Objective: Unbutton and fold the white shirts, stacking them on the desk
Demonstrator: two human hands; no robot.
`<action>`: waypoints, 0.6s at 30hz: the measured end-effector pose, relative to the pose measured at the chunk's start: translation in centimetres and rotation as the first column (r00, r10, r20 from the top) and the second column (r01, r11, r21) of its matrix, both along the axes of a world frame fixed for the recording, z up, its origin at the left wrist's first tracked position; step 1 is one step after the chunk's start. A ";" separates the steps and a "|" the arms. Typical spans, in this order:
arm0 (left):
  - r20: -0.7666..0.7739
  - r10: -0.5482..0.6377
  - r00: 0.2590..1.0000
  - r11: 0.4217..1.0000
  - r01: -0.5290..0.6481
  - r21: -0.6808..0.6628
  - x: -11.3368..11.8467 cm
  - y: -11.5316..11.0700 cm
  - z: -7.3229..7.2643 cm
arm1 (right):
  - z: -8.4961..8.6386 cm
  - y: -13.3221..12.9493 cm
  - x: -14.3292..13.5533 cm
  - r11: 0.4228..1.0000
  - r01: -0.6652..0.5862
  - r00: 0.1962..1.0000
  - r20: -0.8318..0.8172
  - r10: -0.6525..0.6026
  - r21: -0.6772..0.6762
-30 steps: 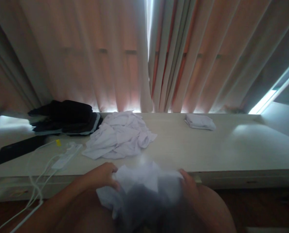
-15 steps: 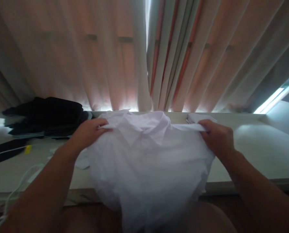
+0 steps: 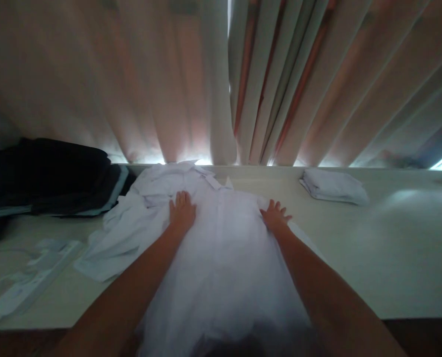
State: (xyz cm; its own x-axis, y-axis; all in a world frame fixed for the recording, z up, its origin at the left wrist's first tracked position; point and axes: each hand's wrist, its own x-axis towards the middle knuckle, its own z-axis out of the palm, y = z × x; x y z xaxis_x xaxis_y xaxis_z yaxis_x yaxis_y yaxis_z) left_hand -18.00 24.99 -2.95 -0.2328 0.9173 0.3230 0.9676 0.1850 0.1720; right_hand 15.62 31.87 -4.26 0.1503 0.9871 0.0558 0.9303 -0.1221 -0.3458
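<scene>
A white collared shirt [image 3: 221, 263] lies spread on the pale tabletop, its collar toward the curtain and its lower part blurred near my body. Flat on the shirt's left side, just below the shoulder, rests my left hand [image 3: 183, 210] with fingers extended. My right hand [image 3: 275, 216] presses at the shirt's right edge near the sleeve, fingers spread. Neither hand grips the cloth. Left of the shirt, another rumpled white garment [image 3: 128, 233] lies partly against it.
Dark folded clothes [image 3: 46, 173] are stacked at the back left. In front of them sits a white power strip [image 3: 35, 280] with cables. A folded white garment [image 3: 334, 186] lies at the back right of the table [image 3: 355, 263]. Curtains [image 3: 191, 89] hang behind.
The shirt has gone from being held up by its shoulders to lying on the table. Both hands have let go, moved inward and flattened onto it.
</scene>
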 end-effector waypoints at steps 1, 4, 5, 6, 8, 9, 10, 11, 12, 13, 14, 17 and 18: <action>0.002 -0.020 1.000 0.999 0.020 -0.032 -0.1 -0.3 -1.8 | -1.6 -0.4 0.2 1.000 0.004 1.000 -0.021 -0.004 -0.011; 0.009 -0.062 0.998 0.994 0.062 -0.090 -1.1 -0.6 -4.4 | -2.9 -1.2 2.1 0.999 -0.018 0.997 -0.071 0.020 0.032; 0.013 -0.070 0.997 0.993 0.071 -0.098 -1.5 -0.6 -4.6 | -2.6 -1.6 3.2 0.997 -0.027 0.996 -0.086 0.034 0.077; 0.018 -0.076 0.997 0.992 0.078 -0.100 -1.9 -0.6 -4.5 | -2.1 -2.3 4.7 0.989 -0.038 0.992 -0.111 0.054 0.144; 0.034 -0.086 0.996 0.992 0.089 -0.090 -2.3 -0.8 -3.9 | -1.2 -5.2 8.4 0.937 -0.023 0.975 -0.200 0.099 0.349; 0.045 -0.091 0.995 0.992 0.094 -0.079 -2.4 -1.1 -3.5 | -1.0 -7.5 10.6 0.896 0.008 0.956 -0.265 0.123 0.444; 0.057 -0.096 0.994 0.993 0.100 -0.064 -2.2 -1.4 -3.1 | -1.2 -10.3 12.8 0.871 0.113 0.940 -0.335 0.062 0.479; 0.069 -0.102 0.992 0.993 0.105 -0.047 -2.0 -1.7 -2.6 | -1.6 -13.5 14.9 0.848 0.261 0.909 -0.412 -0.056 0.460; 0.083 -0.110 0.990 0.993 0.113 -0.028 -1.6 -2.1 -2.2 | -2.2 -16.9 16.8 0.816 0.410 0.860 -0.472 -0.196 0.407; 0.096 -0.124 0.988 0.992 0.125 -0.008 -1.1 -2.6 -1.7 | -3.1 -20.2 18.3 0.758 0.561 0.779 -0.522 -0.347 0.332; 0.105 -0.142 0.984 0.990 0.142 0.010 -0.4 -3.1 -1.2 | -4.2 -23.4 19.3 0.701 0.675 0.680 -0.563 -0.471 0.229; 0.157 -0.250 0.955 0.968 0.245 0.052 2.3 -5.2 0.4 | -7.2 -29.7 19.7 0.592 0.771 0.303 -0.681 -0.667 -0.236; 0.199 -0.298 0.933 0.954 0.292 0.062 3.3 -6.3 0.9 | -7.8 -30.5 19.2 0.626 0.688 0.196 -0.736 -0.648 -0.367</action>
State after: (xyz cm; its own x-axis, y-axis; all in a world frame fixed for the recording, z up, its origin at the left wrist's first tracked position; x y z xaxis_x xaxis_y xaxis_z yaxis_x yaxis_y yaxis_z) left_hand -14.65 18.73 -2.09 -0.0171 0.9452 0.3260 0.9212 -0.1119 0.3726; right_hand 34.82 1.33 -12.04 0.7479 0.4960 -0.4413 -0.1427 -0.5290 -0.8365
